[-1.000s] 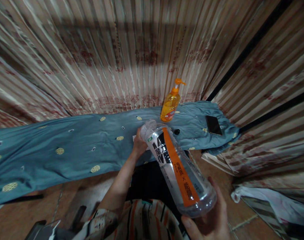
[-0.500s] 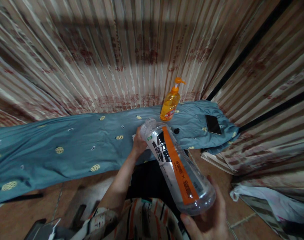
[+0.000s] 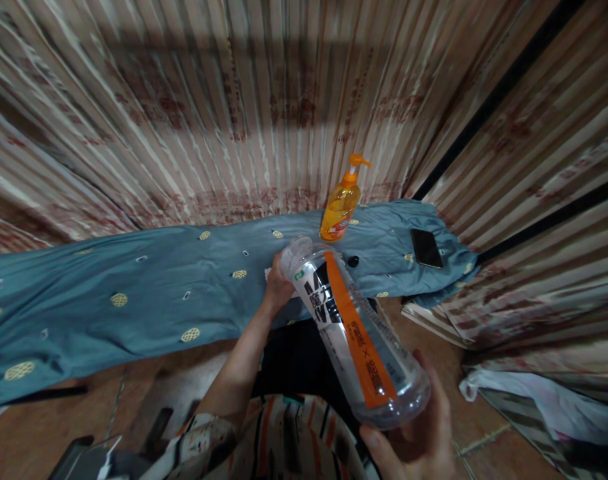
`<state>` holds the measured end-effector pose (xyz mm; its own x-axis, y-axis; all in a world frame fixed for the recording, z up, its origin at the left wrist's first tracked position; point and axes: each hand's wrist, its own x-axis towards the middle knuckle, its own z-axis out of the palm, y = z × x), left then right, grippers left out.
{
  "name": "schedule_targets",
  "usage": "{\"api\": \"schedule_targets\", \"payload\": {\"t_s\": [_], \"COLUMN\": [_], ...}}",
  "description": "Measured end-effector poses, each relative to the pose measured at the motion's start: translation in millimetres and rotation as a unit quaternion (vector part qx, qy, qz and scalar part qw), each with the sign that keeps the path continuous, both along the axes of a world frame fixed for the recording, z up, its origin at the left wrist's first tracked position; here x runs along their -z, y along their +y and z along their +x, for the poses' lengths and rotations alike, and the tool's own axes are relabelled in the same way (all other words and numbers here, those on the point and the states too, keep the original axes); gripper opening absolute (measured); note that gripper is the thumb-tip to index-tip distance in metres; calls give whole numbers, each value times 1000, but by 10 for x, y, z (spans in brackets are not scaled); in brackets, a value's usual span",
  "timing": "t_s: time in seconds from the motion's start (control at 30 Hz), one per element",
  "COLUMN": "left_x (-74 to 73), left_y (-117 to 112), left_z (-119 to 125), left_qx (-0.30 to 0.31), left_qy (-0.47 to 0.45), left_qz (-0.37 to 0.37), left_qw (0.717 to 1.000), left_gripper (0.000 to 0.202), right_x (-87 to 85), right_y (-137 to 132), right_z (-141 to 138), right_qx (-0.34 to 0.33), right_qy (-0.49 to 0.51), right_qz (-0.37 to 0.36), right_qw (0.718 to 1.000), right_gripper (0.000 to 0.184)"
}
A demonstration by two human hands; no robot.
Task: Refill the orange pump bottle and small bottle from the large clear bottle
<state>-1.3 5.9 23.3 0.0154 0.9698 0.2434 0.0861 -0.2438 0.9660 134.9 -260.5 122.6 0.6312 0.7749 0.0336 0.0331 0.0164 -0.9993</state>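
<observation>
A large clear plastic bottle with a silver, black and orange label is held tilted across my lap. Its neck end points away to the upper left, and its base is toward me at the lower right. My left hand is closed around the neck end, partly hidden behind it. At the base, my right hand grips the bottle from below and the right side, with the thumb at the near edge. Something white and paper-like shows just beside my left hand, mostly covered.
An orange pump bottle stands on the blue pineapple-print cloth, near the striped curtain. A small black cap-like object and a dark phone lie to the right. A white plastic bag hangs at lower right.
</observation>
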Motion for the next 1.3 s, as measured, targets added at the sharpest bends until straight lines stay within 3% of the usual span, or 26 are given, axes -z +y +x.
{"api": "schedule_targets", "payload": {"t_s": [0.17, 0.5, 1.3], "left_x": [-81, -92, -157], "left_y": [-36, -22, -47], "left_z": [42, 32, 36], "left_qx": [-36, -38, -32], "left_qy": [22, 29, 35], "left_qz": [12, 10, -7], "left_qw": [999, 999, 999], "left_gripper": [49, 50, 50], "right_x": [-4, -14, -46], "right_y": [-3, 0, 25], "right_z": [7, -2, -32], "right_qx": [-2, 0, 13], "right_qy": [6, 11, 19], "right_qz": [-13, -7, 15], "right_qw": [1000, 1000, 1000], "right_gripper": [95, 100, 90]}}
